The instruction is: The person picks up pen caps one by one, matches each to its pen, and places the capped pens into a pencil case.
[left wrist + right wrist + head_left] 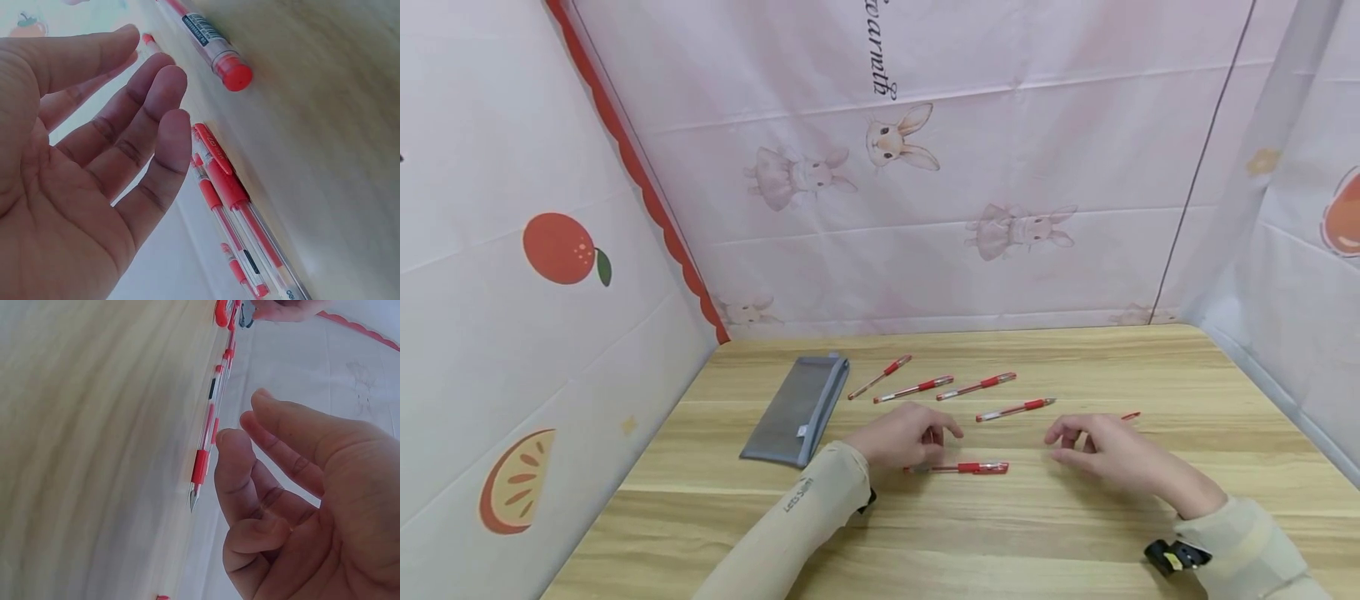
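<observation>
The left hand (910,435) is loosely bent and grips nothing: in its own wrist view the fingers curve forward with clear gaps between some of them, and the thumb lies near the fingertips without pinching anything. Beneath it and towards the person lies a capped pen (984,468), one end partly hidden behind the fingers in the head view and the red capped end reaching out to the right of the hand; the left wrist view shows the fingertips apart from the pens. The right hand (1101,442) is empty too, its fingers half curled and the thumb held away from them, with a wide gap between it and the left hand. Just beyond and left of its fingertips lies an uncapped pen (1017,409), its bare metal tip pointing towards the right hand's side. A small red piece (1131,416) shows just beyond the right hand, partly hidden by it. Past the left hand, on the tabletop (925,537), three more pens lie slanted: the leftmost pen (880,377), the middle pen (913,389) and the third pen (976,387), which is farther right. A grey mesh pouch (786,412) lies flat to the left of the left hand, near its sleeve (827,492).
</observation>
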The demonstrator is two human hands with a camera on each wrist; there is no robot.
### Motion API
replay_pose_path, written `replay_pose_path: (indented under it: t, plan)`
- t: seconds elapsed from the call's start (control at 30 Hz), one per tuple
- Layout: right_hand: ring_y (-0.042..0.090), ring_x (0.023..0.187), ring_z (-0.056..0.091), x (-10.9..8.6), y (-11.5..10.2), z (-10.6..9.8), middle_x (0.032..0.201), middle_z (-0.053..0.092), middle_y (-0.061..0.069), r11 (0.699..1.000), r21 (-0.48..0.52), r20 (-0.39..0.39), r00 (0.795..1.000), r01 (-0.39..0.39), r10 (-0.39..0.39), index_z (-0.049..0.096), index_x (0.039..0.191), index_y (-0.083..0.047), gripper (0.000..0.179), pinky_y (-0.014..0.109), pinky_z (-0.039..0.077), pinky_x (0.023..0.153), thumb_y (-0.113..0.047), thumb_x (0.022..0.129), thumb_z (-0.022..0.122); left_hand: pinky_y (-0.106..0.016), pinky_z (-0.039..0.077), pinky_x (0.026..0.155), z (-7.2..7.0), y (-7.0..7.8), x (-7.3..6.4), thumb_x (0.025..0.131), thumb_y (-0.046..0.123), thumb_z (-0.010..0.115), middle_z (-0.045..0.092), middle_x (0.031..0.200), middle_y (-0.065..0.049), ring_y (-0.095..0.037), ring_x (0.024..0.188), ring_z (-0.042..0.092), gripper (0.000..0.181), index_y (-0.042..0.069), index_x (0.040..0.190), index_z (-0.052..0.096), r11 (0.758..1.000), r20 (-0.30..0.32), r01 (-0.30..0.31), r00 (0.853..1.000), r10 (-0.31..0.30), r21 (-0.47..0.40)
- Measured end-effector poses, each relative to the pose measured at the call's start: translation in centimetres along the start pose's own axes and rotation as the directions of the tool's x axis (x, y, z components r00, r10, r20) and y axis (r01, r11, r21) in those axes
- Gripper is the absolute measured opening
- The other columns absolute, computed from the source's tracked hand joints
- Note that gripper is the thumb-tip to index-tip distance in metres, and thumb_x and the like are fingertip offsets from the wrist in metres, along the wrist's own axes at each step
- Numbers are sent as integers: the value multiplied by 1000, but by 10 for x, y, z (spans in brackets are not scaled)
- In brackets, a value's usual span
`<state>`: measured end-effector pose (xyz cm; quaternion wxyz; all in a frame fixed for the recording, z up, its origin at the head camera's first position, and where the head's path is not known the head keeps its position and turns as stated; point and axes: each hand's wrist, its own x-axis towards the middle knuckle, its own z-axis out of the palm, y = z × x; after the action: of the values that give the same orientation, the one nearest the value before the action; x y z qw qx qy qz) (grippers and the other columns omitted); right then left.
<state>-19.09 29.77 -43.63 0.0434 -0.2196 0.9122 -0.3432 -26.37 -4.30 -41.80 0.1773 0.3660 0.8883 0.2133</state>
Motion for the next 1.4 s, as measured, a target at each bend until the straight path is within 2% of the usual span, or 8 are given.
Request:
replay_pose_path:
  t: [0.17, 0.27, 0.47, 0.7, 0.83, 0.93, 1.2, 1.4]
  plan:
    - [3, 64, 56, -2, 5, -3, 94, 67, -4, 999, -4, -10, 999, -33, 33, 74, 117, -14, 19, 24, 50, 60, -27, 103, 73, -22, 54, 83, -1, 1, 5, 104, 16, 72, 68, 102, 12, -7, 89, 62, 36, 26, 138, 71, 1000, -22, 9, 1000, -8, 17]
    - [4, 63, 56, -5, 8, -6, 95, 66, -2, 999, 4, -18, 998, -54, 54, 73, 118, -13, 20, 24, 50, 60, -27, 103, 73, -22, 54, 87, -1, 0, 11, 104, 15, 71, 68, 104, 11, -6, 92, 63, 38, 25, 141, 69, 999, -28, -7, 1000, 8, 35]
    - [4, 62, 55, -14, 16, -12, 93, 65, -2, 998, 10, -42, 997, -63, 63, 71, 121, -9, 23, 25, 48, 58, -24, 104, 72, -20, 54, 86, -1, 2, 25, 103, 12, 70, 71, 107, 9, -5, 91, 62, 41, 25, 142, 69, 995, -39, -43, 998, 47, 88]
    - [6, 62, 54, -24, 30, -25, 95, 64, 1, 994, 11, -69, 991, -110, 110, 66, 129, -5, 30, 25, 48, 58, -21, 104, 71, -20, 54, 85, 0, 1, 41, 103, 12, 71, 70, 107, 6, -7, 89, 63, 38, 23, 139, 69, 999, -55, -29, 998, 31, 46]
    - [6, 65, 55, -30, 38, -32, 98, 65, 3, 989, -7, -90, 985, -145, 144, 66, 130, -4, 31, 25, 49, 60, -21, 104, 71, -21, 55, 86, -2, 2, 51, 103, 14, 71, 72, 112, 3, -7, 93, 64, 39, 21, 141, 67, 997, -56, -24, 998, 29, 79]
    - [7, 67, 59, -34, 45, -37, 100, 68, 4, 988, -11, -103, 983, -157, 155, 67, 129, -3, 31, 26, 51, 61, -22, 105, 70, -23, 55, 88, -4, 7, 55, 104, 17, 71, 72, 115, 1, -9, 96, 64, 39, 20, 142, 67, 996, -59, 4, 998, 1, 89]
    - [9, 66, 60, -41, 63, -48, 93, 71, 2, 971, -53, -142, 964, -233, 224, 69, 129, -7, 29, 27, 45, 57, -24, 106, 70, -25, 56, 89, -5, 17, 70, 105, 22, 71, 74, 119, 0, -11, 101, 65, 37, 21, 142, 68, 993, -63, 27, 998, -20, 116]
    - [9, 64, 57, -44, 73, -56, 80, 67, -1, 950, -104, -164, 948, -293, 274, 65, 127, 3, 36, 26, 42, 59, -26, 107, 68, -25, 56, 89, -2, 18, 83, 103, 20, 73, 75, 120, -1, -13, 104, 65, 39, 22, 142, 69, 991, -64, 38, 998, -30, 126]
